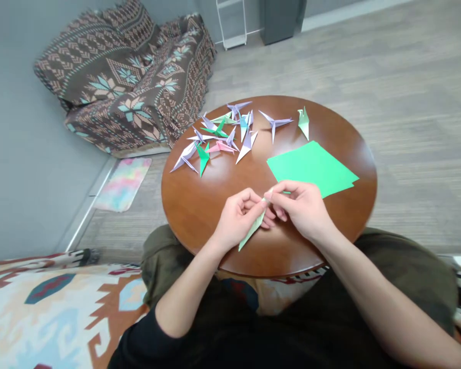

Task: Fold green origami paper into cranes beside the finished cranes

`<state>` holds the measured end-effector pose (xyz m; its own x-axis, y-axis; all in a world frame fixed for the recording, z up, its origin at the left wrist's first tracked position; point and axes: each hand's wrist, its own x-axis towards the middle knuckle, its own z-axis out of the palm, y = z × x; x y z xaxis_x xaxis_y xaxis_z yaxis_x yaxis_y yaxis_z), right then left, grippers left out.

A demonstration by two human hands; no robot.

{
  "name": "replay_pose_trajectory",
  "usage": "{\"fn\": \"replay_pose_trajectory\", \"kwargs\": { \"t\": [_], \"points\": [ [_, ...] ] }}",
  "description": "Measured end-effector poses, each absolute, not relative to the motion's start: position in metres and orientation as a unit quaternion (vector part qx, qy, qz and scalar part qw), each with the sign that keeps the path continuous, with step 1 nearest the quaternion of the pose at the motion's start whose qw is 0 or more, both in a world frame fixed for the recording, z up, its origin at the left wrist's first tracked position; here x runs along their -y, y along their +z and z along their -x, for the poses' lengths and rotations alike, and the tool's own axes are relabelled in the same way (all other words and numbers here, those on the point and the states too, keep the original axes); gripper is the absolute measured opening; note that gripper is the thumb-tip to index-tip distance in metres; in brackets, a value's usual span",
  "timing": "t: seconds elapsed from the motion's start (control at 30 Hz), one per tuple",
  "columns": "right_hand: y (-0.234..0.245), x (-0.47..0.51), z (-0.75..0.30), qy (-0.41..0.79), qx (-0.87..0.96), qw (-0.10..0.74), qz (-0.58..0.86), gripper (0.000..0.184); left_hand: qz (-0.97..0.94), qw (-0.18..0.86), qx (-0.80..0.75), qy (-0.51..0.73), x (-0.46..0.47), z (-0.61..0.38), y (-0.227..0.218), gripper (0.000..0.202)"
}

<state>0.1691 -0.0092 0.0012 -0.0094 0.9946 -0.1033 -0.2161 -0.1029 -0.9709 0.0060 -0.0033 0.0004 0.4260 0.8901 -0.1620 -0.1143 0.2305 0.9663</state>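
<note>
A narrow, pale green folded paper [252,232] slants between my hands above the near part of the round table. My left hand [241,215] is closed on it, thumb along its upper part. At its top end, my right hand [300,206] pinches the tip between thumb and forefinger. Part of the paper is hidden behind my fingers. Just beyond my right hand lies a stack of bright green paper sheets [315,164], partly covered by that hand.
Folded paper cranes in purple, green, blue and pink cluster at the table's far left, among them a pink crane [221,147]. A purple crane [275,123] and a light green crane [303,122] stand apart at the back. The brown round table [200,215] has a patterned sofa [138,87] behind it.
</note>
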Motion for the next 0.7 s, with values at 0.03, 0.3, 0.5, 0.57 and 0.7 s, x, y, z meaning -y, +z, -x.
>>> {"fn": "replay_pose_trajectory", "kwargs": {
  "t": [0.03,0.3,0.5,0.57,0.7],
  "points": [
    [-0.0001,0.0082,-0.1703,0.569,0.404,0.541,0.469,0.024,-0.494,0.683,-0.392,0.368,0.0034,-0.0054,0.0003,0.042],
    [-0.0016,0.0047,-0.177,0.562,0.449,0.511,0.47,0.028,-0.484,0.678,-0.403,0.38,0.0043,-0.0052,0.0003,0.041],
    [0.0008,0.0067,-0.1724,0.594,0.447,0.489,0.456,0.032,-0.492,0.683,-0.393,0.37,0.0022,-0.0053,-0.0011,0.04],
    [0.0001,0.0056,-0.1731,0.595,0.435,0.498,0.457,0.032,-0.506,0.688,-0.38,0.356,0.0017,-0.0041,-0.0006,0.039],
    [-0.0013,0.0039,-0.174,0.596,0.418,0.508,0.462,0.033,-0.548,0.682,-0.356,0.328,0.0003,-0.0023,0.0003,0.041]
  ]
}}
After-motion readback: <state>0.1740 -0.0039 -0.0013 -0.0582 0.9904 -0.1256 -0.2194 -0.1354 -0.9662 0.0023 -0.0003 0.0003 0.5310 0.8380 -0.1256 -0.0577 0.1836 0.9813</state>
